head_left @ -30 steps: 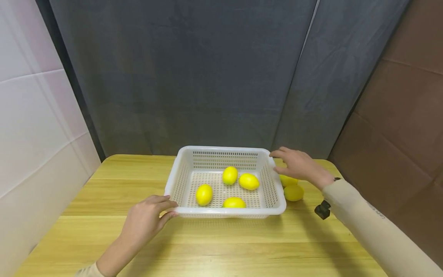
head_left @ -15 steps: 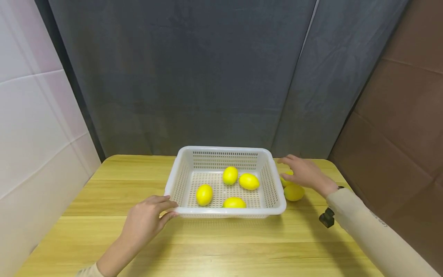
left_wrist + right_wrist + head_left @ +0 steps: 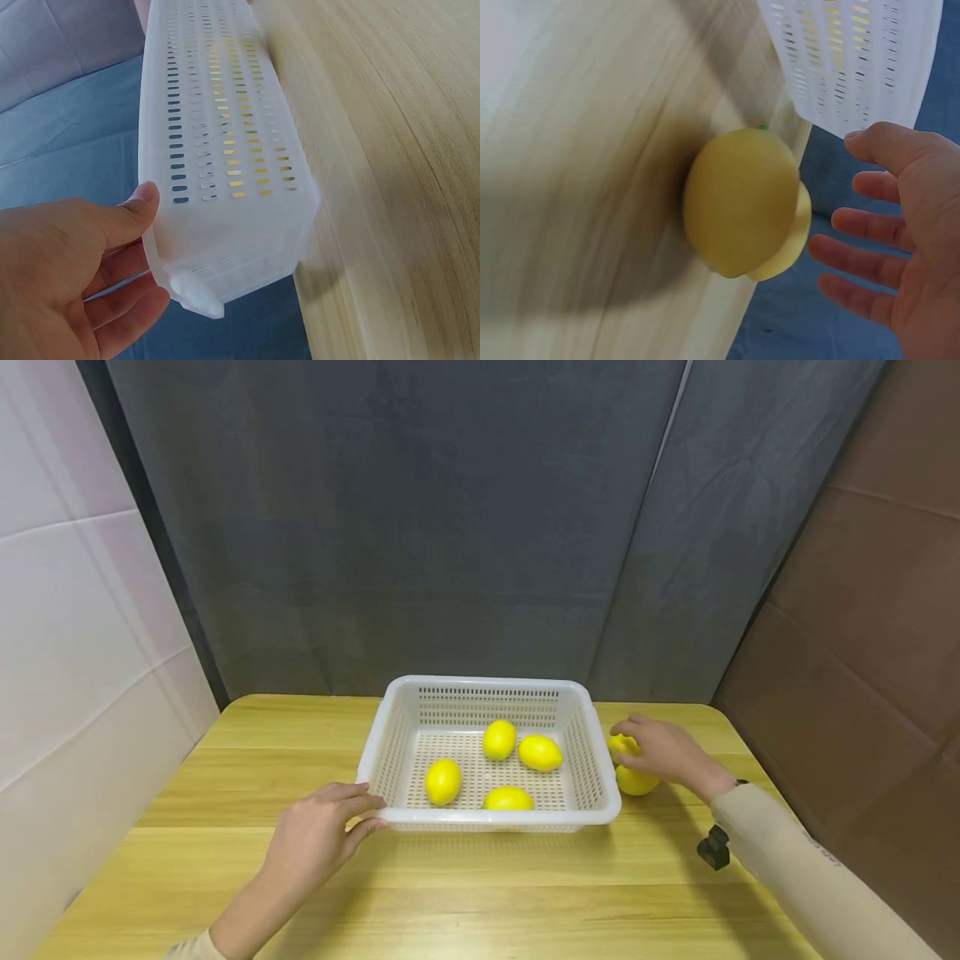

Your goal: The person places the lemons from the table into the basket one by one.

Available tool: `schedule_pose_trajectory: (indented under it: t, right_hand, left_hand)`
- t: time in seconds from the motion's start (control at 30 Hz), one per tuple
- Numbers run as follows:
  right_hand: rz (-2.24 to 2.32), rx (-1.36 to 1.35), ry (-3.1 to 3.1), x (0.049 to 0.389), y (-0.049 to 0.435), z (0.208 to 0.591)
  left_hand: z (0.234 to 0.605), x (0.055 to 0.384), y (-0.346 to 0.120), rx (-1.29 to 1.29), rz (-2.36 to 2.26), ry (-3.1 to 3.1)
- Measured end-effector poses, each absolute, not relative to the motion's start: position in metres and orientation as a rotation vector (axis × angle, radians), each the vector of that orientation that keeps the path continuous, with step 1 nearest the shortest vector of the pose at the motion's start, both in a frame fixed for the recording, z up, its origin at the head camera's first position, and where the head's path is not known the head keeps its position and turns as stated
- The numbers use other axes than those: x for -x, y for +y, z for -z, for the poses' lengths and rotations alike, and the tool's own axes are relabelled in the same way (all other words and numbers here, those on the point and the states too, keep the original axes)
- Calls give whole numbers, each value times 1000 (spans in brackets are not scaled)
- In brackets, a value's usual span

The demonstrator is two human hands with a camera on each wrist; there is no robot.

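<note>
A white plastic basket (image 3: 495, 817) with slotted walls stands mid-table, several yellow lemons inside, one of them at the left (image 3: 443, 782). My left hand (image 3: 318, 831) holds its near left corner; in the left wrist view the thumb presses the rim's outer side while the fingers curl behind it. Right of the basket lie two more lemons, a nearer one (image 3: 636, 783) and a farther one (image 3: 621, 745) partly covered by my right hand (image 3: 667, 753). Seen from the right wrist, that hand's fingers are spread and bent slightly, with a gap between them and the lemons.
The wooden table (image 3: 480, 893) ends just behind the basket, where a dark grey curtain (image 3: 420, 527) hangs. White cloth (image 3: 75, 568) closes off the left side and brown cloth (image 3: 877, 610) the right. A small black device (image 3: 714, 848) sits under the right wrist.
My right hand has moved from beside the basket's right rim, rightward and lower, to over the two loose lemons. The left hand and the basket stay where they were.
</note>
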State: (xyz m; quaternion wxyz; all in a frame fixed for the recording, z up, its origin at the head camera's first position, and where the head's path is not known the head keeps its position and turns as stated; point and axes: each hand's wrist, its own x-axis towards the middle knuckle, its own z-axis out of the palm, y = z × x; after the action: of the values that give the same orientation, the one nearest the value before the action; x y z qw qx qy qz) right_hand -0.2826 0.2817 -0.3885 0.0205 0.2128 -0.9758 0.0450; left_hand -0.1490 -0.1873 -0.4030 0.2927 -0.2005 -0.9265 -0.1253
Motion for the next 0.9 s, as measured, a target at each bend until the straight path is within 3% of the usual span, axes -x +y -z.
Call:
schedule_pose_trajectory:
  t: [0.9]
  right_hand:
    - [-131, -542, -3032, 271, 291, 412]
  left_hand:
    - [402, 149, -187, 535, 341, -2462]
